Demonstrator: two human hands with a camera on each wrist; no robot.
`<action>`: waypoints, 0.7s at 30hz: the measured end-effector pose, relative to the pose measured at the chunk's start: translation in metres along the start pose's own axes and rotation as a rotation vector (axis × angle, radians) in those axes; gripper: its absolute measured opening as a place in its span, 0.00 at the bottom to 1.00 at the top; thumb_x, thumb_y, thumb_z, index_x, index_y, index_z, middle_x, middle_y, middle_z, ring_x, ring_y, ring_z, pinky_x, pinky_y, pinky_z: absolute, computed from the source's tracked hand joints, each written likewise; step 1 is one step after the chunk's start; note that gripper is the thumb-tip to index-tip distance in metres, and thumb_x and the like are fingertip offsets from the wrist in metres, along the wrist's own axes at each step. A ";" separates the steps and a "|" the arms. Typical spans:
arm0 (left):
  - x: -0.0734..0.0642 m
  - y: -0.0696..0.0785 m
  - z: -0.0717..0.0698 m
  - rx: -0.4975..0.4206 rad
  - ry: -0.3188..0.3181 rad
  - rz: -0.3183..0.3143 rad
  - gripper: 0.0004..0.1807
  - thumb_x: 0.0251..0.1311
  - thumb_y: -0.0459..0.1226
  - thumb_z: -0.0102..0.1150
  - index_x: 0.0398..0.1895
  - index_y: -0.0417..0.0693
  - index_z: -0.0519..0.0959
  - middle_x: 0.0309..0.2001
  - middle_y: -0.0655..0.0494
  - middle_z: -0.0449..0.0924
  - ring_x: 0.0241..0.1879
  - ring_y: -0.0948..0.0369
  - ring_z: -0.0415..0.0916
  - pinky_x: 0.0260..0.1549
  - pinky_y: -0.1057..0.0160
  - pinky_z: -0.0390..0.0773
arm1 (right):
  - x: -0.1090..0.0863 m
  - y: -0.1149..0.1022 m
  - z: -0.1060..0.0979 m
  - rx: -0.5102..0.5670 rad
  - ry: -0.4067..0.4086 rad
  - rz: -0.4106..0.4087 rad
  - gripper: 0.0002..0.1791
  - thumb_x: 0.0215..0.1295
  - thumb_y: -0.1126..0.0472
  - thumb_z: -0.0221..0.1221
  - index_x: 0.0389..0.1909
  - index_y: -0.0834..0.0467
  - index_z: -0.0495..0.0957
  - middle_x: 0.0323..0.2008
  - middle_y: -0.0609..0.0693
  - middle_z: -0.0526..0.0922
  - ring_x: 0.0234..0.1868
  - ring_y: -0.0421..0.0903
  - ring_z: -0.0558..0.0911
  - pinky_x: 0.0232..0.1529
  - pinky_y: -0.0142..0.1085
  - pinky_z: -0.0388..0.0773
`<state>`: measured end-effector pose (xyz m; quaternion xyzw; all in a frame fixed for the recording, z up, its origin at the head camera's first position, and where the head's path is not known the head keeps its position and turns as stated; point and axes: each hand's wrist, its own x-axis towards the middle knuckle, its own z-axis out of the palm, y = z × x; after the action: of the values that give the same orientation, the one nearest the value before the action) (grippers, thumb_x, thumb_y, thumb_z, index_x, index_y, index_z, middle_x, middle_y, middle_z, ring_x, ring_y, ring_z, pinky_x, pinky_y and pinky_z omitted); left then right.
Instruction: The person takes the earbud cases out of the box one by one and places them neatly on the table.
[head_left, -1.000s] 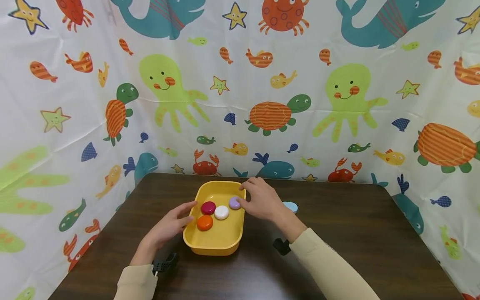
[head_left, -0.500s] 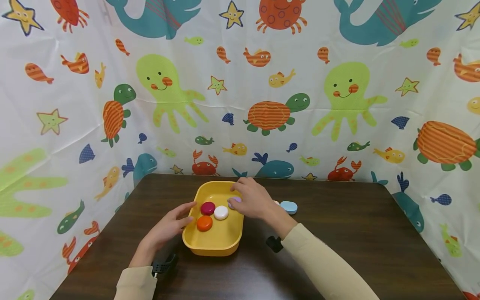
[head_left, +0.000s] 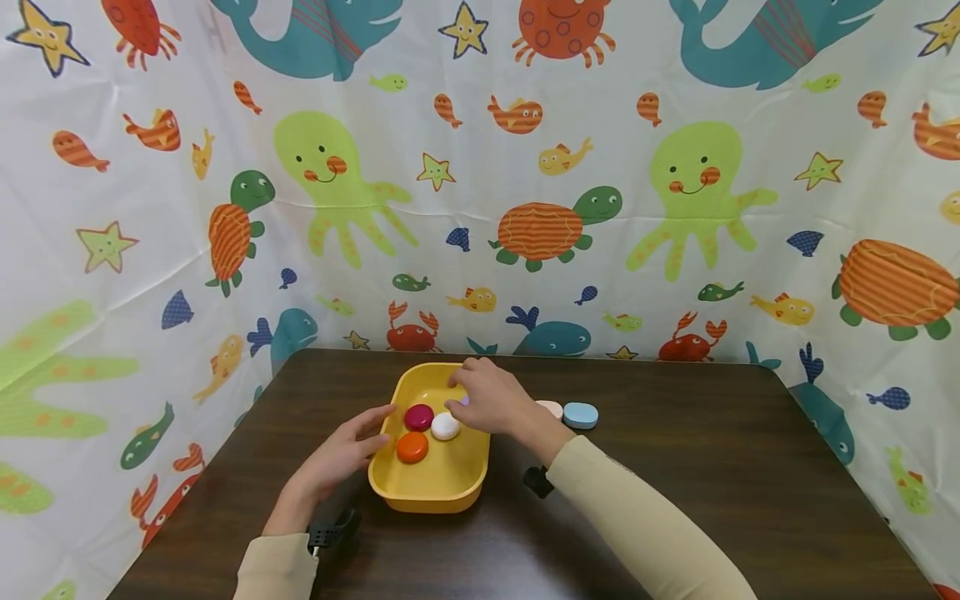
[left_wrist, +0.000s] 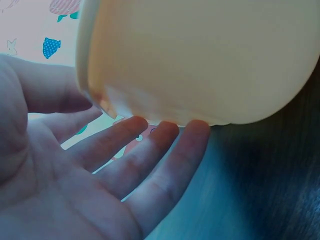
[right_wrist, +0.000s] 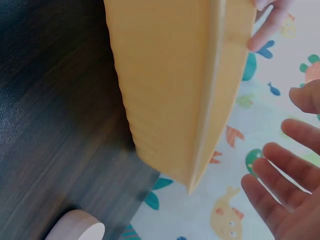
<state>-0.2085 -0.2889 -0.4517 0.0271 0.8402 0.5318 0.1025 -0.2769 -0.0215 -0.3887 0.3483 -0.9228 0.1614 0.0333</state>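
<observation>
A yellow tray [head_left: 450,482] holds crimson [head_left: 418,418], white [head_left: 446,427] and orange [head_left: 412,447] smooth rounded discs. A lilac disc [head_left: 465,401] lies near the tray's right side, mostly hidden by my right hand [head_left: 497,402]. That hand reaches over the right rim, thumb and fingers apart; the right wrist view shows nothing between the spread fingers [right_wrist: 272,195]. At the left rim is my left hand [head_left: 341,454], its fingers extended. In the left wrist view, its fingertips [left_wrist: 198,129] are right at the tray's outer side.
A pale pink piece [head_left: 552,408] and a light blue oblong piece [head_left: 581,415] lie on the dark wooden table [head_left: 697,467], right of the tray. A white curtain [head_left: 465,192] with sea animals hangs behind the table's far edge.
My right hand has moved left, farther over the tray, now covering most of the lilac disc. The pink piece has come into view behind the wrist. My left hand stays at the rim.
</observation>
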 end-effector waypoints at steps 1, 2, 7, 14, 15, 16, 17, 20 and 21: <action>0.000 0.000 0.000 -0.001 0.001 0.001 0.32 0.74 0.40 0.54 0.79 0.49 0.59 0.78 0.39 0.53 0.72 0.37 0.60 0.60 0.43 0.76 | 0.001 0.000 0.001 -0.003 -0.006 0.002 0.19 0.69 0.47 0.62 0.56 0.51 0.83 0.55 0.49 0.80 0.55 0.47 0.75 0.56 0.40 0.80; 0.000 0.001 0.000 -0.002 0.001 0.002 0.32 0.74 0.40 0.54 0.79 0.49 0.59 0.78 0.39 0.53 0.72 0.37 0.60 0.60 0.43 0.76 | 0.002 -0.001 0.002 -0.006 -0.011 0.005 0.19 0.69 0.47 0.62 0.56 0.51 0.83 0.55 0.49 0.80 0.55 0.47 0.75 0.56 0.40 0.80; -0.001 0.002 0.000 0.001 0.006 0.001 0.32 0.74 0.41 0.54 0.79 0.49 0.59 0.78 0.39 0.53 0.71 0.37 0.60 0.61 0.42 0.75 | 0.009 -0.005 0.009 -0.014 -0.047 0.013 0.19 0.69 0.48 0.63 0.56 0.50 0.82 0.57 0.49 0.80 0.58 0.47 0.75 0.58 0.41 0.79; -0.003 0.002 0.001 0.002 0.016 -0.007 0.32 0.74 0.41 0.54 0.78 0.50 0.59 0.78 0.40 0.54 0.71 0.38 0.61 0.61 0.43 0.76 | 0.015 -0.008 0.024 -0.034 -0.101 -0.002 0.21 0.68 0.47 0.64 0.58 0.49 0.82 0.58 0.48 0.79 0.58 0.47 0.76 0.60 0.40 0.78; -0.003 0.002 0.001 0.000 0.017 -0.008 0.32 0.74 0.41 0.54 0.79 0.50 0.59 0.78 0.40 0.54 0.71 0.38 0.61 0.60 0.43 0.76 | 0.016 -0.007 0.027 -0.041 -0.105 -0.011 0.21 0.68 0.47 0.64 0.58 0.50 0.82 0.58 0.48 0.79 0.58 0.46 0.76 0.61 0.40 0.78; -0.003 0.002 0.001 -0.002 0.016 -0.008 0.32 0.74 0.41 0.54 0.79 0.49 0.59 0.78 0.40 0.54 0.71 0.38 0.61 0.61 0.43 0.76 | 0.017 -0.007 0.029 -0.044 -0.110 -0.017 0.21 0.67 0.47 0.64 0.58 0.50 0.82 0.57 0.49 0.79 0.58 0.47 0.75 0.62 0.40 0.77; -0.003 0.002 0.001 -0.003 0.017 -0.008 0.32 0.74 0.41 0.54 0.79 0.49 0.59 0.78 0.40 0.54 0.71 0.38 0.61 0.60 0.43 0.76 | 0.018 -0.007 0.031 -0.045 -0.114 -0.021 0.21 0.67 0.48 0.64 0.58 0.50 0.82 0.56 0.49 0.79 0.57 0.47 0.75 0.61 0.40 0.77; -0.003 0.001 0.001 -0.004 0.019 -0.006 0.32 0.74 0.41 0.54 0.78 0.50 0.60 0.78 0.40 0.55 0.71 0.39 0.62 0.60 0.43 0.76 | 0.020 -0.007 0.037 -0.056 -0.129 -0.033 0.20 0.66 0.48 0.65 0.56 0.50 0.83 0.54 0.48 0.79 0.56 0.47 0.76 0.60 0.41 0.78; -0.003 0.001 0.001 -0.004 0.019 -0.005 0.32 0.74 0.41 0.54 0.78 0.50 0.60 0.78 0.40 0.55 0.71 0.39 0.62 0.60 0.44 0.76 | 0.020 -0.007 0.038 -0.057 -0.135 -0.036 0.20 0.66 0.48 0.66 0.56 0.50 0.83 0.53 0.48 0.80 0.56 0.47 0.76 0.60 0.41 0.78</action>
<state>-0.2055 -0.2879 -0.4508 0.0196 0.8401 0.5335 0.0958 -0.2855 -0.0520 -0.4195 0.3738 -0.9208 0.1106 -0.0163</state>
